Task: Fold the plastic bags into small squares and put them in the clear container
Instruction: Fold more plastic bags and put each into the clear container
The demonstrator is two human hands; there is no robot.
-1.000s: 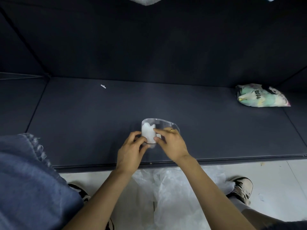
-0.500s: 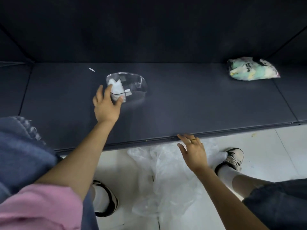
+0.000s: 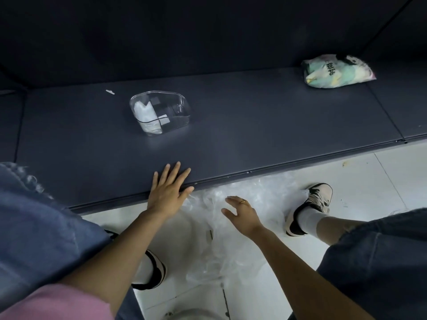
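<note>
- The left hand (image 3: 169,192) lies with its fingers straight and spread, palm down at the front edge of the dark table (image 3: 254,125); the fingertips reach onto the tabletop and hold nothing.
- The right hand (image 3: 241,212) hangs below the table edge, fingers loosely parted and slightly bent, thumb out to the side, a ring on one finger.
- Just under and beyond the right fingers is a heap of clear plastic bags (image 3: 231,241) on the pale floor; whether the fingertips touch the film is hard to say, since the plastic is see-through and the hand a little blurred.
- The clear container (image 3: 160,112) stands on the table, well beyond the left fingertips and apart from both hands.
- Inside it, at its left end, a folded white bag (image 3: 144,112) stands against the wall.
- Far to the right of the right fingers, near the back of the table, lies a printed pastel packet (image 3: 337,71).
- A small white scrap (image 3: 110,91) sits on the table just left of the container.
- A black-and-white shoe (image 3: 309,206) stands on the floor right of the bag heap.
</note>
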